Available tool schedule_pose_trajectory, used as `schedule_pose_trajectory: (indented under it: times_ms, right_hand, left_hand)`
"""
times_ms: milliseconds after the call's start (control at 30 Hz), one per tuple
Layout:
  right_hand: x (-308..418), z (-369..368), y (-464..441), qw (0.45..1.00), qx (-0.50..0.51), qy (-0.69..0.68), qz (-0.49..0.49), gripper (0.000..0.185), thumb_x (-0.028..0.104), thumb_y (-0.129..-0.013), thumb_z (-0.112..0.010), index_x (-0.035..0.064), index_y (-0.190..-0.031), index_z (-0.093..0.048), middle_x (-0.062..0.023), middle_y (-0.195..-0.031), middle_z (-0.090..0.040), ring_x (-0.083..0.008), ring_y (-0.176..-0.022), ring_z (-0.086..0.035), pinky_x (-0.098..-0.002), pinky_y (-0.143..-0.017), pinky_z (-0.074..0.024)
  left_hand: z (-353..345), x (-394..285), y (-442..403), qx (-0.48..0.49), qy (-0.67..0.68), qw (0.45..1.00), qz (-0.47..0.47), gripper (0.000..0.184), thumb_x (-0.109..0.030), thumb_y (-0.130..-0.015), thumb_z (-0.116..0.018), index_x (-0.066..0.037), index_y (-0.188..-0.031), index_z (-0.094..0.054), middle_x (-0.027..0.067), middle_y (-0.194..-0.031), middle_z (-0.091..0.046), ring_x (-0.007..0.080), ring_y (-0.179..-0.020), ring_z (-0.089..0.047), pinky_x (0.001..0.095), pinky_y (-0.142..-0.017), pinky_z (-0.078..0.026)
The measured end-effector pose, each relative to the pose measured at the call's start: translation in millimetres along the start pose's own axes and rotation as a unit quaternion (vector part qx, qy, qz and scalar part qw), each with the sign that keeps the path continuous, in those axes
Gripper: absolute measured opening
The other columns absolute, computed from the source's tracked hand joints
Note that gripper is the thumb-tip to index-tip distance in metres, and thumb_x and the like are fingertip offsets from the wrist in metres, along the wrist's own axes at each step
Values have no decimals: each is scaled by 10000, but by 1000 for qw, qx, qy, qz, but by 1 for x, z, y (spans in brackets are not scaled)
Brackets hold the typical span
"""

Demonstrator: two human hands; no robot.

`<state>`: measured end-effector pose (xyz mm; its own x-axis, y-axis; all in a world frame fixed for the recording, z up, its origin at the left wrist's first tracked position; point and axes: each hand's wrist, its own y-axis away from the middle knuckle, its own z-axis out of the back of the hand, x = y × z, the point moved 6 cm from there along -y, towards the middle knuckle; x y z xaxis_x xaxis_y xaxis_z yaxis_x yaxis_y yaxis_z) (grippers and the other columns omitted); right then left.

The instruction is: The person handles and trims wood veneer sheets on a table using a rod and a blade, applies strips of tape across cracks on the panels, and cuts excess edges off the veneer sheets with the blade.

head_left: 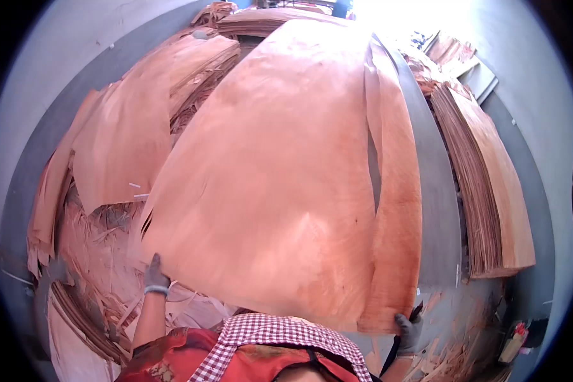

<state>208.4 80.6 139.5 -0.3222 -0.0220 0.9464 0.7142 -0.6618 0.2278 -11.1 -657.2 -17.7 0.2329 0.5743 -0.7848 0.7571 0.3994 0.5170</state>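
A large sheet of wood veneer [267,172] spreads out in front of me, its near edge close to my body. My left hand [156,279], in a grey glove, pinches its near left corner, thumb on top. Along the right side lies a narrower, darker veneer strip [398,235], with a gap between it and the large sheet farther up. My right hand [409,332], also gloved, grips the strip's near right corner. A slim dark object [417,311] sticks up at that hand; its kind is unclear.
A grey tabletop [436,210] shows right of the strip. Veneer stacks stand at the right [484,191] and left [124,127]. Torn veneer scraps [102,254] lie at the left, with more on the floor at the lower right. A checked apron [277,328] covers my front.
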Motion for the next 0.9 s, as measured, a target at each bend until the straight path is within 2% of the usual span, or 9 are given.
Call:
schedule_pose_trajectory:
  times_ms: [167, 233, 333, 367, 467, 667, 733, 800, 900]
  right_hand:
    - [27, -38, -105, 996, -7, -60, 64, 283, 69, -654, -685, -31, -910, -615, -16, -797, -585, -99, -652, -518, -242, -572, -445]
    - [19, -38, -167, 998, 26, 55, 30, 470, 77, -649, -682, -51, -1085, -565, -32, -824, -583, -109, -679, -531, -244, -573, -447]
    - [32, -25, -180, 998, 45, 43, 15, 799, -10, -666, -625, 26, -1388, -284, -55, -965, -550, -92, -632, -498, -234, -549, -440]
    - [34, -14, -167, 996, 32, 12, 87, 819, -16, -659, -626, 34, -1396, -271, -70, -997, -546, -104, -622, -507, -234, -554, -448]
    - [25, 11, -73, 997, 11, -31, 71, 916, -46, -646, -619, 80, -1438, -175, -101, -1091, -518, -134, -634, -540, -234, -558, -477]
    - [-8, 38, -95, 999, -6, -35, 10, 918, -62, -703, -576, 139, -1458, -93, -31, -795, -585, -100, -589, -537, -216, -533, -472]
    - [16, 20, -139, 998, 18, 37, 52, 881, -46, -707, -568, 116, -1453, -129, -13, -771, -579, -103, -597, -538, -232, -531, -465]
    - [24, 17, -197, 996, 31, 47, 64, 874, -35, -700, -577, 92, -1448, -143, -7, -772, -575, -107, -610, -538, -245, -538, -465]
    - [52, 10, -180, 996, 30, 53, 70, 861, -31, -674, -601, 47, -1429, -195, -8, -791, -574, -116, -627, -540, -256, -568, -476]
  left_hand:
    - [-85, 4, -85, 98, -39, 990, -94, 305, -238, -847, -625, -79, -1083, -517, 104, -1028, -596, 235, -910, -576, 359, -772, -502]
    - [-132, 11, -101, 82, 75, 993, -32, 283, -233, -857, -603, -72, -1076, -522, 112, -1041, -587, 250, -919, -566, 370, -786, -494]
    - [-139, 17, -125, 58, -40, 996, -54, 295, -228, -872, -576, -61, -1106, -513, 124, -1089, -569, 271, -930, -561, 376, -816, -482]
    - [-131, 23, -122, 76, 11, 997, -29, 289, -225, -878, -567, -68, -1114, -511, 121, -1086, -578, 274, -923, -570, 385, -817, -486]
    - [-108, 5, -25, 126, 89, 988, -15, 279, -192, -872, -583, -88, -1119, -505, 116, -1104, -588, 283, -940, -593, 428, -825, -503]
    - [-127, 16, -14, 152, 138, 978, -24, 339, -141, -837, -628, -94, -1145, -496, 113, -1151, -568, 296, -1020, -581, 444, -871, -507]
    - [-147, 60, -65, 142, 101, 984, -20, 341, -248, -869, -588, -71, -1151, -513, 103, -1130, -576, 233, -1030, -559, 342, -874, -468]
    - [-200, 31, -22, 65, -13, 992, -107, 378, -341, -878, -560, -12, -1065, -566, 139, -1046, -598, 237, -935, -559, 316, -829, -449]
    - [-210, 26, -15, 45, -229, 955, -180, 358, -273, -841, -619, -33, -1097, -546, 109, -1038, -597, 238, -916, -564, 359, -815, -470]
